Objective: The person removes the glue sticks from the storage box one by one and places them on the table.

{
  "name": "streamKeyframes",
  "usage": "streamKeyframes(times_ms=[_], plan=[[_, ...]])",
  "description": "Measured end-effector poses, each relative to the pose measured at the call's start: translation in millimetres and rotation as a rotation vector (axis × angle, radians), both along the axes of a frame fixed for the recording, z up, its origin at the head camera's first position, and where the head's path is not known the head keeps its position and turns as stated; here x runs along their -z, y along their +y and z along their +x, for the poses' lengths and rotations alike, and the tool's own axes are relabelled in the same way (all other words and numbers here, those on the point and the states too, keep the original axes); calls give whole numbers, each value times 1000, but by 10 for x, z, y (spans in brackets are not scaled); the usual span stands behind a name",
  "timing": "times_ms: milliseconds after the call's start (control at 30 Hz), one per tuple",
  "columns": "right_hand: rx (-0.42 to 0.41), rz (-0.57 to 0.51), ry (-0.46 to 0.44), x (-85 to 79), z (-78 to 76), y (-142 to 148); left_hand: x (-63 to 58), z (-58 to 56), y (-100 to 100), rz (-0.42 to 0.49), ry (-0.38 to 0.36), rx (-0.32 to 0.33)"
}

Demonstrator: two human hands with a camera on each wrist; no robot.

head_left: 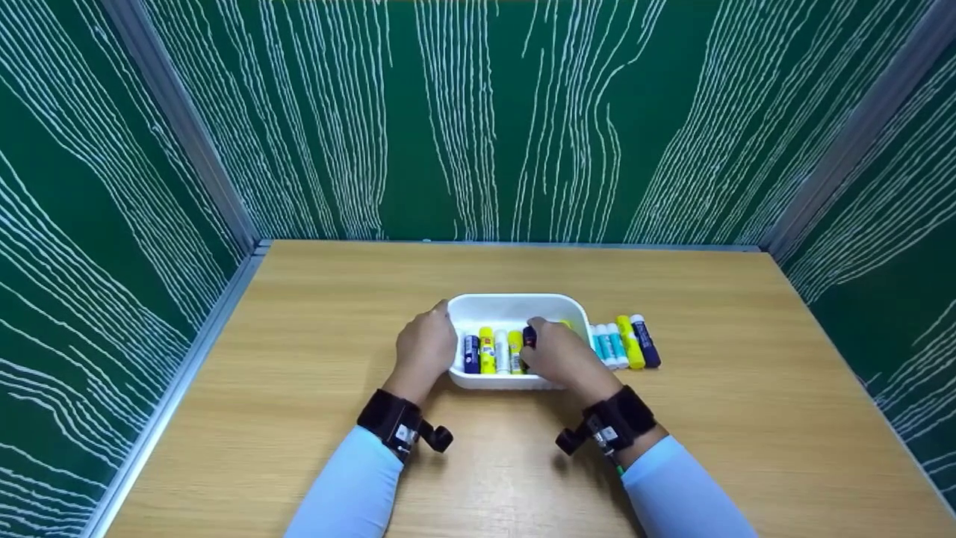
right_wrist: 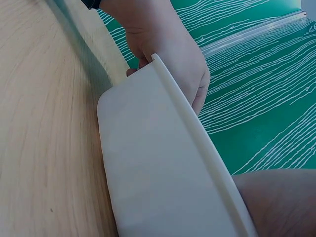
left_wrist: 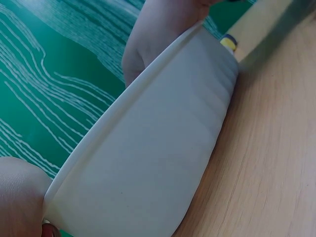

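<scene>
On the left, the left hand (head_left: 426, 345) grips the left end of the white bin (head_left: 515, 382), which sits on the wooden counter (head_left: 336, 314). Inside, from left to right, lie a dark blue glue stick (head_left: 471, 355), a yellow stick (head_left: 487, 353), a white stick (head_left: 502, 353) and another yellow stick (head_left: 515, 353). Their long sides point away from the person, across the bin.

Next comes a dark stick (head_left: 529, 338), and the right hand (head_left: 562, 355) reaches in and pinches it. It lies at the left of that hand — just beside the second yellow stick, and lined up the same way. That side-by-side fit seems to matter most.

Farther right, outside the bin, are teal sticks (head_left: 618, 345), a long yellow stick (head_left: 630, 344) and a navy stick (head_left: 645, 342) — the navy one slants a bit. The right hand is nearer to these.
</scene>
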State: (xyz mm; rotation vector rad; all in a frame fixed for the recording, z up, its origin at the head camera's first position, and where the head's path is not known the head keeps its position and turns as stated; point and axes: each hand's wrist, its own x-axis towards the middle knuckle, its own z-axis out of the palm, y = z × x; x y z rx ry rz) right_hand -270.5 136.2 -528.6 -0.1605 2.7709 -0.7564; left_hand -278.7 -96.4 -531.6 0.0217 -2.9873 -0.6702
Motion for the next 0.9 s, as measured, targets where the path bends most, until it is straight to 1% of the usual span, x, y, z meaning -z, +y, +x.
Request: streamKeyframes(times_ms=[300,467,667,767,900], plan=[[21,-26,-32,-18,-14,7,-8,1,0,1,-8,-5],[31,-32,-34,-20,-18,13,-7,2,4,3,-24,-5],[32,-36,-20,-21,-25,10,-10,2,6,6,-30,-7],[25,-37,10,-14,-28,12,-7,0,1,4,-13,-3],[16,-39,28,-9,-31,19,2,0,-5,2,9,1]])
